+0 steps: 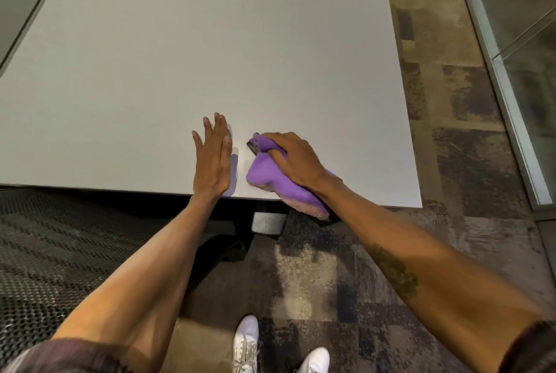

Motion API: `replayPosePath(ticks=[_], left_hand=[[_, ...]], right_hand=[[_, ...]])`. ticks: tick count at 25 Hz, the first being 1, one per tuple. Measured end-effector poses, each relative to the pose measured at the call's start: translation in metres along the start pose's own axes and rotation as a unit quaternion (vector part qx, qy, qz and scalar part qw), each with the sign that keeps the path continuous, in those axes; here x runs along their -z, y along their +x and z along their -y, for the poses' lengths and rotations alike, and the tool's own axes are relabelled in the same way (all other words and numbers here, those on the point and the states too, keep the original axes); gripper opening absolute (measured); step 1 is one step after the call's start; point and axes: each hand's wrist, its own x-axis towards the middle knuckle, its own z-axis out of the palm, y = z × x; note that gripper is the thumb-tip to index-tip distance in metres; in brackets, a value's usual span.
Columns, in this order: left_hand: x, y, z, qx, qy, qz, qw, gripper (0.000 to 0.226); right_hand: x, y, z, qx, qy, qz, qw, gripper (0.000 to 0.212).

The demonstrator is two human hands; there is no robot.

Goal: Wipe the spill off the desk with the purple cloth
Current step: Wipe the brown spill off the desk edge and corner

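Note:
The purple cloth (270, 180) lies bunched on the white desk (180, 56) near its front edge, one end hanging over the edge. My right hand (293, 160) presses down on the cloth with fingers curled over it. A small dark patch (252, 147) shows at the cloth's far tip; I cannot tell what it is. My left hand (213, 156) rests flat on the desk just left of the cloth, fingers straight and together, holding nothing. No liquid is plainly visible on the desk surface.
A grey recessed panel (24, 11) sits in the desk's far left corner. A black mesh chair (60, 252) stands under the desk's front edge at the left. Patterned carpet (451, 132) and a glass partition frame (496, 71) lie to the right. My white shoes (246, 339) are below.

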Motion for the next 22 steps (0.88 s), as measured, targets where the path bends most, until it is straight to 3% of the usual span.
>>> replayPosePath(ticks=[9,13,18,22], left_hand=[[0.008,-0.005,0.003,-0.026,-0.075,0.012,0.997,0.064],[0.009,-0.011,-0.009,0.029,-0.085,0.051,0.995,0.058],[0.022,-0.029,-0.031,0.083,-0.067,0.118,0.987,0.057],[0.037,-0.039,-0.054,0.072,-0.073,0.126,0.987,0.056]], right_hand=[[-0.032,-0.036,0.036,0.008,0.037,0.025,0.999,0.036],[-0.030,-0.047,0.053,-0.007,0.073,0.032,0.997,0.034],[-0.033,-0.076,0.077,-0.059,0.112,0.081,0.989,0.030],[-0.027,-0.101,0.092,-0.115,0.155,0.030,0.981,0.032]])
